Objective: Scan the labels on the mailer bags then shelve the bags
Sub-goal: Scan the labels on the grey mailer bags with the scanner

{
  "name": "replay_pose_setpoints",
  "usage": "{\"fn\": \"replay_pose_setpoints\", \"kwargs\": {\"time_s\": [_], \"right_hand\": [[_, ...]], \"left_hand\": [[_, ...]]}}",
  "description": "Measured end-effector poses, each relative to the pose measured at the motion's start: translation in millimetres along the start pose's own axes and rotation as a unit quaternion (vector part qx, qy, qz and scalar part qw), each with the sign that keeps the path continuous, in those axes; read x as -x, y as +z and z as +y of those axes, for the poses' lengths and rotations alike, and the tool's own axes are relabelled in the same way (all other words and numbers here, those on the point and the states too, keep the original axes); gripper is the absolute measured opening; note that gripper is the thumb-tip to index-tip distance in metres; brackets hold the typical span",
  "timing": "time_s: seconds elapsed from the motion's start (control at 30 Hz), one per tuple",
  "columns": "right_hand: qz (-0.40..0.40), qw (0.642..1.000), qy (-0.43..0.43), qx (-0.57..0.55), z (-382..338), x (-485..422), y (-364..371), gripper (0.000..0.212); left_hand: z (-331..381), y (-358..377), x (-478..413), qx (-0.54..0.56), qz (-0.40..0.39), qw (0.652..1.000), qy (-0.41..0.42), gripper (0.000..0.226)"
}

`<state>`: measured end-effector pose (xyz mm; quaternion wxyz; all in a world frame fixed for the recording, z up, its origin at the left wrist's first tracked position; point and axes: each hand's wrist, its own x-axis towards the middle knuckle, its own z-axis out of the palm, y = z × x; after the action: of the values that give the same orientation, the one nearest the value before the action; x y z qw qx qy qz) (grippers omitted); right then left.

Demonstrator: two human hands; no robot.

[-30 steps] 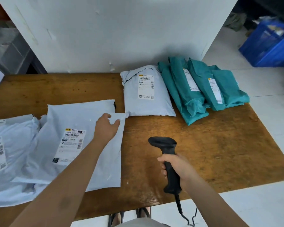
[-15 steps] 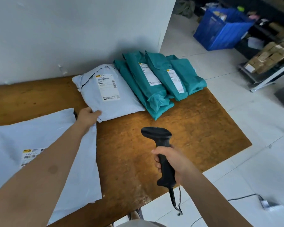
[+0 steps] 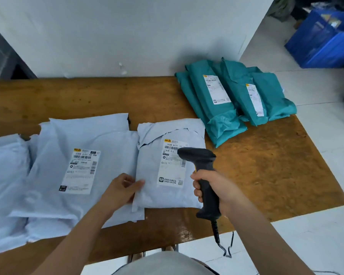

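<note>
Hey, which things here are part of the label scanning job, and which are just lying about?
Job: barcode scanner in the right hand; small white mailer bag pinched by the left hand; larger white mailer bags beside it; teal mailer bags.
Lying about: blue crate on the floor.

I read the table (image 3: pixel 266 175) as worn wood, its finish mottled and patchy. The pale bag (image 3: pixel 167 197) is smooth plastic film with a faint sheen, creased; the teal bags (image 3: pixel 222 124) are the same film, more matt and wrinkled. Labels (image 3: pixel 171 175) are matt white paper. The scanner (image 3: pixel 199 155) is matt black plastic. The crate (image 3: pixel 322 40) is blue plastic, finish unclear.
</note>
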<state>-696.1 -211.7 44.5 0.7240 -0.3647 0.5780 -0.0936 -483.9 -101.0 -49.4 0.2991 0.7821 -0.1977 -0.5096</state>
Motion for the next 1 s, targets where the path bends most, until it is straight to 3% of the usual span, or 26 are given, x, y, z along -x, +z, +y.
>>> {"fn": "replay_pose_setpoints", "kwargs": {"time_s": [0.07,0.17,0.4,0.57,0.73,0.87,1.0], "right_hand": [[-0.006,1.000,0.002,-0.003,5,0,7,0.009],[-0.002,1.000,-0.011,-0.018,10,3,13,0.010],[0.008,1.000,-0.018,-0.015,14,11,17,0.010],[0.051,0.997,-0.053,-0.013,20,15,15,0.008],[0.113,0.991,-0.077,-0.017,29,16,12,0.010],[0.113,0.990,-0.088,0.011,26,17,7,0.009],[0.110,0.987,-0.097,0.059,21,11,10,0.011]], "left_hand": [[9,-1,-3,0.022,0.015,1.000,0.016,0.038],[19,1,-5,-0.006,-0.031,0.999,0.028,0.046],[23,14,-15,0.079,-0.027,0.996,-0.008,0.053],[25,21,-21,0.159,-0.070,0.984,-0.040,0.079],[34,26,-19,0.213,-0.034,0.976,0.037,0.049],[29,-13,12,0.244,-0.021,0.964,0.101,0.061],[19,-89,53,0.243,0.040,0.960,0.135,0.071]]}}
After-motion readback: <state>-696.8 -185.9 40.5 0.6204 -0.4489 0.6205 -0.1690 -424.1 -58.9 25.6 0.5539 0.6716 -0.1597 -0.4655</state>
